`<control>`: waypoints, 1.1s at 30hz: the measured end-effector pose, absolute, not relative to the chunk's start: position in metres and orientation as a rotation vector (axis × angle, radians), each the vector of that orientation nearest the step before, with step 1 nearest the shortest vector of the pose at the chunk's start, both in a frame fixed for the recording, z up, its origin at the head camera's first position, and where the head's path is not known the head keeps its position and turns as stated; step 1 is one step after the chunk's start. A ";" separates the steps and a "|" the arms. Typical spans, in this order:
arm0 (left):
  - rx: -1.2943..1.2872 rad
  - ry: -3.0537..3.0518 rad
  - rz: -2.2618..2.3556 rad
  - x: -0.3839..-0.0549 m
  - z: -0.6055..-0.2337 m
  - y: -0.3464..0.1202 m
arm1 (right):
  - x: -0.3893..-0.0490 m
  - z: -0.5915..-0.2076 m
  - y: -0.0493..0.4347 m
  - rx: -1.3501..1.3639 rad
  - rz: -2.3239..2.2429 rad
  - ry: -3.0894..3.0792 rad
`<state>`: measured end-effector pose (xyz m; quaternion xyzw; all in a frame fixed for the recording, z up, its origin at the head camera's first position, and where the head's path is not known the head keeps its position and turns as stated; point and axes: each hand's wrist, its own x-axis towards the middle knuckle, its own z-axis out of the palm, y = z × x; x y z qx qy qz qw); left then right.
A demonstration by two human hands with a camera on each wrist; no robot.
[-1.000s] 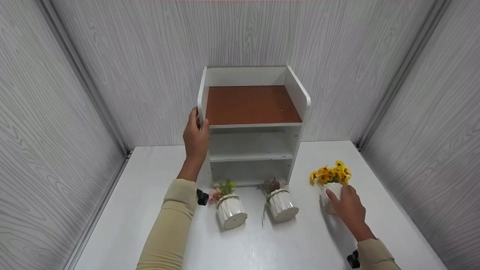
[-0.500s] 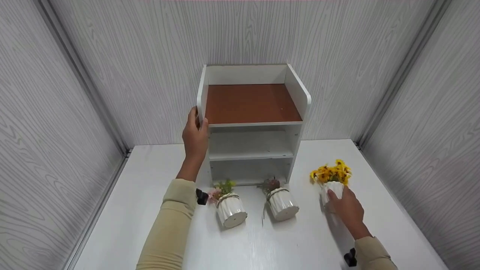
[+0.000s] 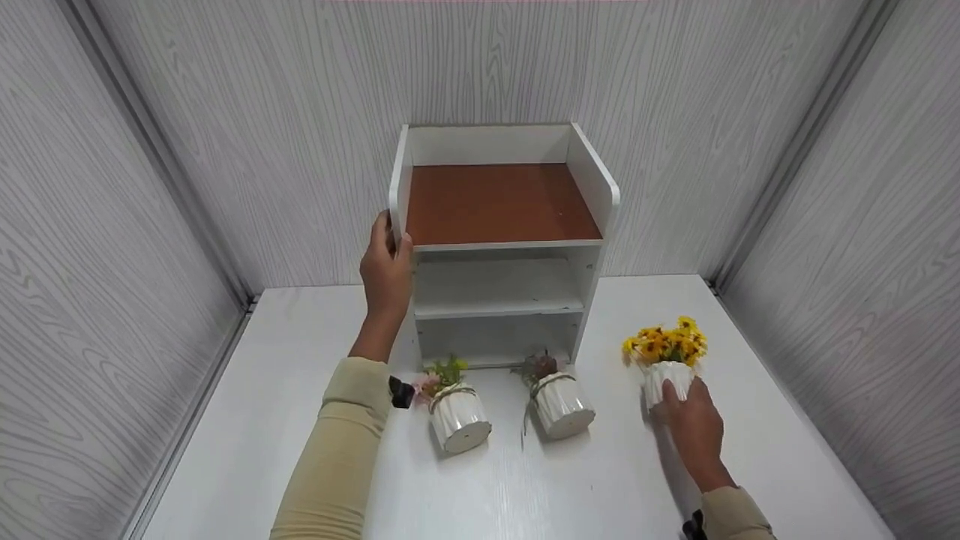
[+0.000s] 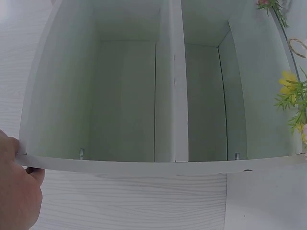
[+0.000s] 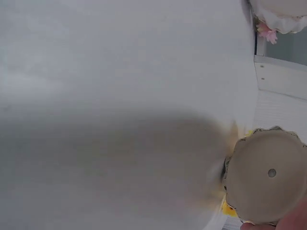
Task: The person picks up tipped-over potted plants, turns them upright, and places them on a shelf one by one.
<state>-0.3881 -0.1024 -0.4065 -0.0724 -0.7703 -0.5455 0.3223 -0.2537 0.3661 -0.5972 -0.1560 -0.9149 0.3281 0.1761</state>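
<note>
My left hand (image 3: pixel 386 270) grips the front edge of the left side panel of a small white shelf (image 3: pixel 514 312) with a brown top board (image 3: pixel 502 202). In the left wrist view, the fingers (image 4: pixel 19 191) curl round the panel edge beside two open compartments. At the right, my right hand (image 3: pixel 694 424) holds a white ribbed flower pot (image 3: pixel 670 381) with yellow flowers (image 3: pixel 667 345), thumb and fingers on either side. The right wrist view shows the pot's round base (image 5: pixel 259 187) with a small hole, facing the camera.
Two more white pots lie on their sides before the shelf: one with pink and green flowers (image 3: pixel 460 420), one with dark reddish flowers (image 3: pixel 562 405). They lie on a white table (image 3: pixel 495 495). Grey wood-grain walls (image 3: pixel 495 67) enclose the back and sides.
My right hand has shifted slightly left with the yellow-flowered pot, which looks a little more upright. My left hand keeps its grip on the shelf panel. The head view has tilted slightly.
</note>
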 end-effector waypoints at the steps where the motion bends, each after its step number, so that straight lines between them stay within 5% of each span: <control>1: -0.190 -2.022 -1.432 -0.388 -0.407 -0.102 | -0.252 -0.598 0.366 -0.449 0.938 -2.577; 33: -0.227 -2.030 -1.473 -0.386 -0.406 -0.103 | -0.202 -0.607 0.359 -0.658 1.247 -2.582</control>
